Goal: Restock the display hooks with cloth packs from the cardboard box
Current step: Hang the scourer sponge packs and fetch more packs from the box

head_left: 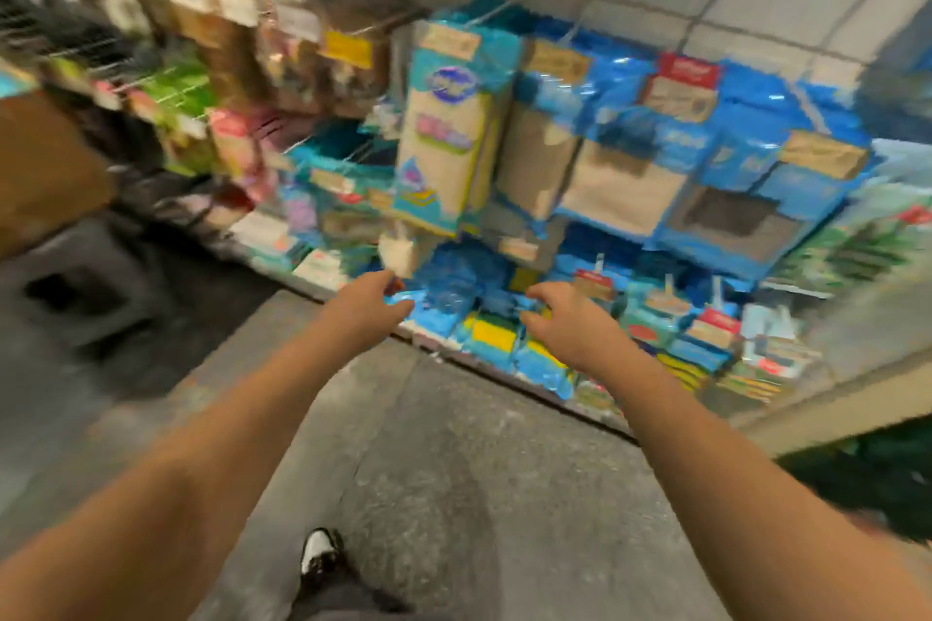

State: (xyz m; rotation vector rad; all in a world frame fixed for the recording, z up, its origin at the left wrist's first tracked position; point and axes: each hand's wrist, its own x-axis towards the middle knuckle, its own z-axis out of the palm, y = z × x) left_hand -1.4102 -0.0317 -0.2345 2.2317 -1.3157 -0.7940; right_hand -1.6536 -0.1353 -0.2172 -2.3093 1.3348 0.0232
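Note:
The picture is motion-blurred. Both my arms reach forward toward a wall display of hanging cloth packs (620, 156) in blue wrappers. My left hand (370, 300) is in front of a low blue pack (444, 298), fingers loosely curled, and I see nothing held in it. My right hand (560, 318) hovers to the right, fingers bent and spread, holding nothing. A tall pack with a cream cloth (446, 131) hangs just above my left hand. A brown cardboard box (35, 172) shows at the far left edge.
Wire hooks and shelves with other packaged goods (212, 81) run off to the left. Sponge packs (494, 333) line the bottom row near the floor. A grey crate (75, 282) sits below the box. My shoe (320, 555) stands on the grey concrete floor.

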